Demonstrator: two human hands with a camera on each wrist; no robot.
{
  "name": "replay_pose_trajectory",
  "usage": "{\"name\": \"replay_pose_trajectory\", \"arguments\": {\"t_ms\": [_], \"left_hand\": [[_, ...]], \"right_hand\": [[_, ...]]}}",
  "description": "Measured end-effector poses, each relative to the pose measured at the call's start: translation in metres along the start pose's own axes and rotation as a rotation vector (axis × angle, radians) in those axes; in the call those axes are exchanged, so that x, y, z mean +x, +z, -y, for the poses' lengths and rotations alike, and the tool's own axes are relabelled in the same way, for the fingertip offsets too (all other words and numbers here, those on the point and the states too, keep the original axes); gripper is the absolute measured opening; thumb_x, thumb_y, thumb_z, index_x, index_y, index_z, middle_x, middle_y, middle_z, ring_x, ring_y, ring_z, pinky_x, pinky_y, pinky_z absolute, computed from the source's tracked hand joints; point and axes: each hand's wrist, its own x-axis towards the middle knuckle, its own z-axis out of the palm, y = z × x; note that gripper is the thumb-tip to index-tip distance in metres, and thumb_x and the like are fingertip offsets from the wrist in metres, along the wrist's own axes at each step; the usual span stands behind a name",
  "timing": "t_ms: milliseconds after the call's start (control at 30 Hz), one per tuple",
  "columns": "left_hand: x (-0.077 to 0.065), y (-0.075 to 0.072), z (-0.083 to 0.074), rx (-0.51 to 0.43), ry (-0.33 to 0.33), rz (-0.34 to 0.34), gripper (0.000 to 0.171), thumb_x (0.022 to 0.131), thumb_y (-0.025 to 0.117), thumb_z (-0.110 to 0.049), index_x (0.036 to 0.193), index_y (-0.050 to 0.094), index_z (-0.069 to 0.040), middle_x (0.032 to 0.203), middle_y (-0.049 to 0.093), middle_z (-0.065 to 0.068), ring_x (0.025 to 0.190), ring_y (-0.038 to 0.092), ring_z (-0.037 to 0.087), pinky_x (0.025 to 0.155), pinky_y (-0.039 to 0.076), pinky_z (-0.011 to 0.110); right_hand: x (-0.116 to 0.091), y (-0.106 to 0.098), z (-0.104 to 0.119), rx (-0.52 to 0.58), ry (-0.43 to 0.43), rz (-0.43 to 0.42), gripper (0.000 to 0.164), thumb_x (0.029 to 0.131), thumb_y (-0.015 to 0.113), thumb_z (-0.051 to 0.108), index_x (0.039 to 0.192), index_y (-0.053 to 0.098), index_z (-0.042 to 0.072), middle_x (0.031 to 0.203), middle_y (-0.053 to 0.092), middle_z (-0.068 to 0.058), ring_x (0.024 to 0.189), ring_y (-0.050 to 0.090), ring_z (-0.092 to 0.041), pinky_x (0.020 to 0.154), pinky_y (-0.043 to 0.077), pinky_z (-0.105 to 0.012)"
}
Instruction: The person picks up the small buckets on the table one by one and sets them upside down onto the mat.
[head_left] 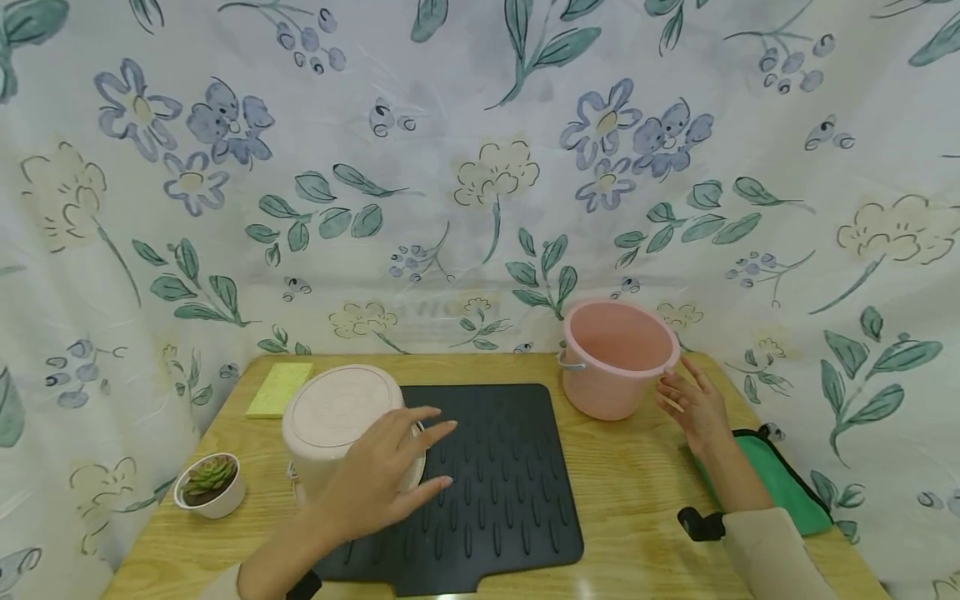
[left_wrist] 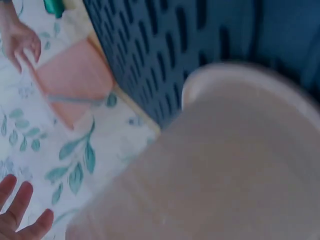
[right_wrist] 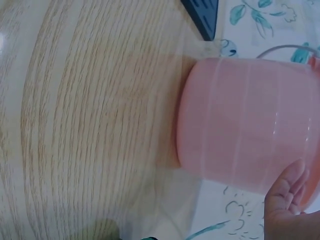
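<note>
A cream bucket stands upside down, its base on top, over the left part of a black ribbed mat. My left hand is beside it with fingers spread, and nothing is in its grasp. That bucket fills much of the left wrist view, blurred. At the back right a pink bucket stands upright on the table, its thin handle lowered at the left side. My right hand is at the right of its rim, fingers loosely bent; the right wrist view shows the fingers close against the rim.
A small potted succulent sits at the table's left edge. Behind it lies a yellow cloth or pad. A green, black-edged pad lies under the right forearm. A flowered curtain hangs behind the wooden table.
</note>
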Motion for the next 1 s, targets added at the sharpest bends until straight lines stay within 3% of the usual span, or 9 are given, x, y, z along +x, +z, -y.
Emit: {"name": "replay_pose_trajectory", "arguments": {"t_ms": [133, 233, 333, 467, 600, 1000], "left_hand": [[-0.015, 0.022, -0.012, -0.106, -0.053, 0.179, 0.060, 0.090, 0.067, -0.051, 0.142, 0.053, -0.024, 0.130, 0.056, 0.001, 0.108, 0.059, 0.015, 0.080, 0.053, 0.032], [-0.027, 0.037, -0.015, -0.224, -0.168, 0.354, 0.058, 0.091, 0.065, -0.053, 0.141, 0.054, -0.027, 0.123, 0.057, -0.004, 0.089, 0.056, 0.005, 0.064, 0.048, 0.022], [-0.039, 0.049, -0.015, -0.343, -0.267, 0.458, 0.056, 0.090, 0.066, -0.053, 0.137, 0.058, -0.023, 0.111, 0.058, -0.004, 0.072, 0.049, -0.002, 0.055, 0.039, 0.017], [-0.050, 0.061, -0.013, -0.449, -0.327, 0.492, 0.058, 0.087, 0.071, -0.052, 0.133, 0.062, -0.018, 0.097, 0.057, -0.005, 0.063, 0.045, -0.008, 0.053, 0.038, 0.016], [-0.058, 0.066, -0.013, -0.492, -0.379, 0.525, 0.059, 0.083, 0.074, -0.051, 0.131, 0.063, -0.018, 0.093, 0.055, -0.008, 0.061, 0.043, -0.007, 0.052, 0.038, 0.016], [-0.071, 0.075, -0.009, -0.445, -0.404, 0.555, 0.060, 0.075, 0.081, -0.050, 0.129, 0.065, -0.029, 0.085, 0.048, -0.016, 0.064, 0.036, -0.004, 0.053, 0.032, 0.017]], "right_hand": [[0.001, 0.003, -0.001, 0.004, -0.020, 0.014, 0.075, 0.100, 0.058, 0.014, 0.160, 0.014, 0.014, 0.085, 0.070, 0.009, 0.081, 0.066, -0.006, 0.075, 0.056, -0.022], [0.002, 0.005, -0.001, 0.006, -0.023, 0.017, 0.075, 0.099, 0.059, 0.014, 0.160, 0.014, 0.013, 0.084, 0.070, 0.009, 0.079, 0.067, -0.006, 0.075, 0.056, -0.021], [0.004, 0.005, -0.002, 0.013, -0.015, 0.018, 0.076, 0.099, 0.058, 0.014, 0.160, 0.013, 0.014, 0.082, 0.069, 0.008, 0.079, 0.067, -0.006, 0.075, 0.056, -0.021], [0.006, 0.004, -0.001, 0.029, -0.003, 0.011, 0.077, 0.100, 0.057, 0.014, 0.161, 0.010, 0.015, 0.081, 0.069, 0.007, 0.078, 0.068, -0.006, 0.074, 0.056, -0.022], [0.008, 0.003, -0.001, 0.061, 0.022, 0.007, 0.077, 0.100, 0.056, 0.014, 0.161, 0.009, 0.018, 0.082, 0.068, 0.006, 0.078, 0.068, -0.007, 0.074, 0.056, -0.022], [0.017, -0.006, 0.003, 0.091, 0.059, 0.000, 0.078, 0.102, 0.053, 0.012, 0.161, 0.005, 0.020, 0.083, 0.069, 0.005, 0.077, 0.069, -0.009, 0.073, 0.057, -0.023]]}}
